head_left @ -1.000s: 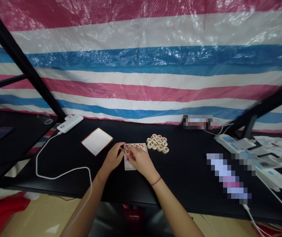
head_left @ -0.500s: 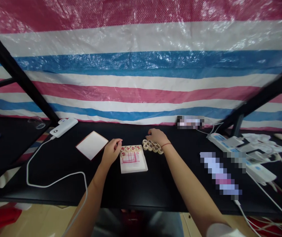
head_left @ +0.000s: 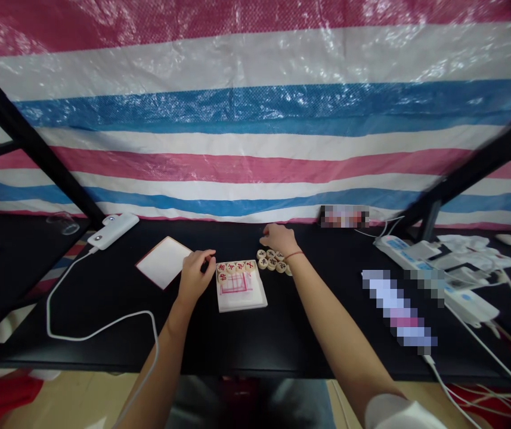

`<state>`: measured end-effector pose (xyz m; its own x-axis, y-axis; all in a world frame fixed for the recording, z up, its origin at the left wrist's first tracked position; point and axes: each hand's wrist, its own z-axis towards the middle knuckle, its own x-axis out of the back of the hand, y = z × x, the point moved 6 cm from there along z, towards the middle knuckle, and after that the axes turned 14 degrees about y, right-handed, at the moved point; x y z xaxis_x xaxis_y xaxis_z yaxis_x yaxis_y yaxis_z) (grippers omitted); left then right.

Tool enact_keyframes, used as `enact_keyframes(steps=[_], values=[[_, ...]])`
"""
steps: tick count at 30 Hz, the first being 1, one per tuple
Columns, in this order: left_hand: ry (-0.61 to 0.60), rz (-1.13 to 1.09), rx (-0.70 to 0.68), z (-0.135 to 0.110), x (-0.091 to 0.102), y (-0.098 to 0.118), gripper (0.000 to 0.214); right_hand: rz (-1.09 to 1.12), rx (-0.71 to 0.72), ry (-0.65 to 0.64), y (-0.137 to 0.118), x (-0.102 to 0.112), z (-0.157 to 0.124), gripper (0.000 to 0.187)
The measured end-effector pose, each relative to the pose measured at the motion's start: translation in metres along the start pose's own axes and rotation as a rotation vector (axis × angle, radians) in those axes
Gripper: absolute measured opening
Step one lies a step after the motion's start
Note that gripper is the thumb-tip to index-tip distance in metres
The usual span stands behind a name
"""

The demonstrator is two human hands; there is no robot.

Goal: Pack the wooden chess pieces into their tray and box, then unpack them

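Note:
A small white board [head_left: 241,293] with a red-drawn grid lies on the black table, and a row of round wooden chess pieces [head_left: 236,268] with red characters stands along its far edge. My left hand [head_left: 195,275] hovers at the board's left side, fingers curled, with nothing visible in them. To the right of the board sits a tight cluster of similar pieces [head_left: 271,261]. My right hand [head_left: 279,239] rests just behind that cluster, its fingers near the pieces and partly over them.
A white square card [head_left: 164,262] with a reddish edge lies left of my left hand. Farther left are a white power bank [head_left: 114,230] and its cable. Power strips [head_left: 416,257] and tangled white cables fill the right side. A striped tarp hangs behind the table.
My right hand has shifted slightly left along the far side of the cluster. My left hand has moved a little left of the board, and the view has shifted slightly.

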<state>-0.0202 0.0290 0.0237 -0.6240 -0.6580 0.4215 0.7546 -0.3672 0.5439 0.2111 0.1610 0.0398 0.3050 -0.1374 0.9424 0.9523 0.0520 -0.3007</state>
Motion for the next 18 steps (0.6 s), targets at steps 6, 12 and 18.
enact_keyframes(steps=[6, 12, 18], values=[[-0.009, -0.062, -0.201, -0.006, -0.001, 0.027, 0.038, 0.85, 0.089, -0.042, -0.037, -0.002, -0.065, 0.025], [-0.097, -0.117, -0.32, -0.015, -0.013, 0.043, 0.03, 1.174, 0.052, -0.067, -0.047, -0.026, -0.11, 0.03], [-0.139, -0.102, -0.254, -0.016, -0.015, 0.036, 0.026, 1.245, 0.079, -0.062, -0.044, -0.033, -0.109, 0.029]])
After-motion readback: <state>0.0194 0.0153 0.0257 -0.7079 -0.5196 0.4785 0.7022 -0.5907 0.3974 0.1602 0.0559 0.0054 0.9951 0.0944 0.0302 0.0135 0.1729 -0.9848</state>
